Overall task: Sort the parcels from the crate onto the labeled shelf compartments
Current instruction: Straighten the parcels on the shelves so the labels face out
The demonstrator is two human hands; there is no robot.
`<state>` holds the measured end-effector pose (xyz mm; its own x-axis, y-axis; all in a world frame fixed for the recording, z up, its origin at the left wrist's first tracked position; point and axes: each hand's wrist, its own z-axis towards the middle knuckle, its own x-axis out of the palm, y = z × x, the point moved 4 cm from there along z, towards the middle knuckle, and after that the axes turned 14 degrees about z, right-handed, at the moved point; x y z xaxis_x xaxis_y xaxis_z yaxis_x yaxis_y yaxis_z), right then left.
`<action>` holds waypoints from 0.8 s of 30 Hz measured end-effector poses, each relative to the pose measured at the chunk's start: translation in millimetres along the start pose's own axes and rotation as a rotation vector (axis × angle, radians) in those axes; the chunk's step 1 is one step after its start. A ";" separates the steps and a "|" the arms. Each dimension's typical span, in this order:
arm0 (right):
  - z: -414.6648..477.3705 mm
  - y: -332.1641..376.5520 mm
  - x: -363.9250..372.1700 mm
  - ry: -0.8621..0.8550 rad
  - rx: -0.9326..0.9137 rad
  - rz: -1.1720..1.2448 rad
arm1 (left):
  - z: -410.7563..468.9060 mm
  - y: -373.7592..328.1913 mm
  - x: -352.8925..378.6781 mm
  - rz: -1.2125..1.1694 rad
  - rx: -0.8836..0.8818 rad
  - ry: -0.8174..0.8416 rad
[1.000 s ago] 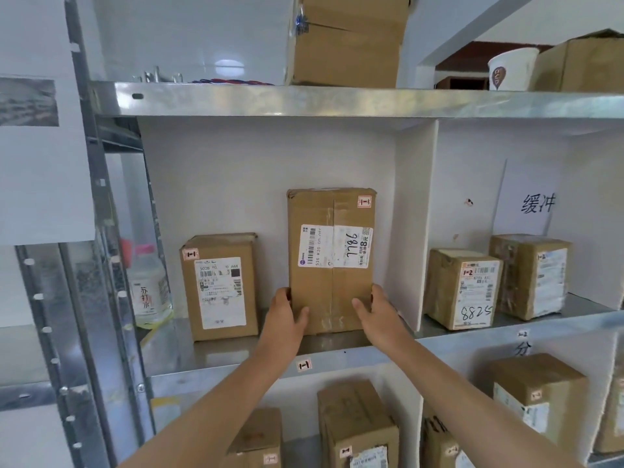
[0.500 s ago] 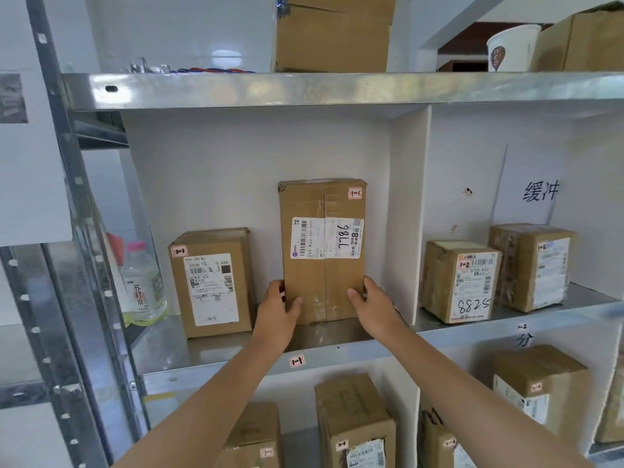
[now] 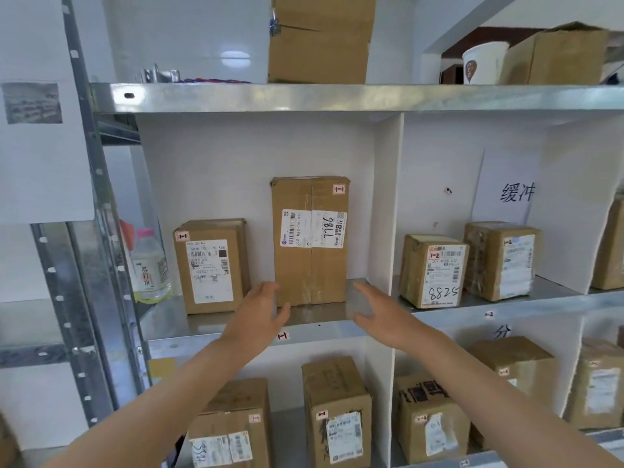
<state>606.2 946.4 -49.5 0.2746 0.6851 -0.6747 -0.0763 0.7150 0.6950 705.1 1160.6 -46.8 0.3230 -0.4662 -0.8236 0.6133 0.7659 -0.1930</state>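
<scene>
A tall brown parcel (image 3: 310, 241) with a white label stands upright on the steel shelf (image 3: 324, 315), in the compartment tagged 1-1. A shorter parcel (image 3: 210, 266) stands to its left. My left hand (image 3: 258, 314) hovers just in front of the tall parcel's lower left corner, fingers spread and holding nothing. My right hand (image 3: 381, 312) is off the parcel's lower right, also spread and empty. Both hands are blurred.
A white divider (image 3: 388, 204) walls the compartment on the right; beyond it stand two parcels (image 3: 434, 270). A water bottle (image 3: 150, 265) sits far left. Several parcels fill the shelf below. A box (image 3: 320, 38) and a paper cup (image 3: 483, 62) stand on top.
Both hands have let go of the tall parcel and drawn back toward me, fingers now spread. The parcel stays upright on the shelf.
</scene>
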 end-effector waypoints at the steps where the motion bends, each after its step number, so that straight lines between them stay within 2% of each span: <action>1: -5.2 1.1 -4.9 0.000 -0.016 -0.006 | -2.2 -13.7 -5.6 0.034 0.062 -0.021; 4: -22.8 1.7 -20.6 -0.017 -0.053 -0.025 | -9.6 -59.1 -13.9 0.098 0.228 -0.042; 8: -49.7 -14.0 -43.7 -0.034 -0.034 -0.004 | -20.4 -114.8 -8.0 0.117 0.334 -0.049; 16: -106.3 -64.8 -87.9 -0.172 0.089 -0.101 | -28.9 -202.7 29.4 0.015 0.387 0.014; 24: -113.6 -87.8 -128.6 -0.252 0.139 -0.072 | -3.5 -226.9 56.9 -0.025 0.363 0.061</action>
<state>468.7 811.4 -52.0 0.5049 0.5648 -0.6528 0.0794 0.7226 0.6866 581.8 961.8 -51.7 0.2679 -0.4472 -0.8534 0.8400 0.5422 -0.0204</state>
